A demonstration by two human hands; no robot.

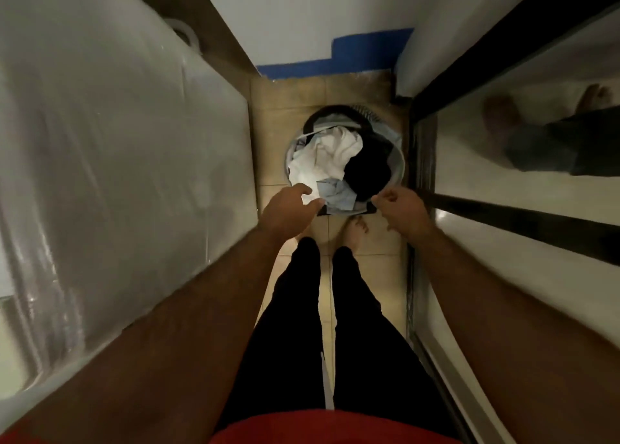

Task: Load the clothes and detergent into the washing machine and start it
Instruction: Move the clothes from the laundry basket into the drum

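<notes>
Clothes (339,162) in basket (397,162), basket on floor (365,276) before feet (355,234)

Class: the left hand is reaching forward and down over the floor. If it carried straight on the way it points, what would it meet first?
Probably the white garment heaped in the laundry basket; the left hand points at its near edge. Depth is hard to judge from above.

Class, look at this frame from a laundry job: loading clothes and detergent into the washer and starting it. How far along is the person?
Nothing looks done: the round laundry basket on the tiled floor is full of white, black and pale blue clothes. In hand: the left hand and right hand reach for the basket's near rim; contact is unclear. Left: loading clothes, adding detergent, starting the machine; no detergent is visible.
</notes>
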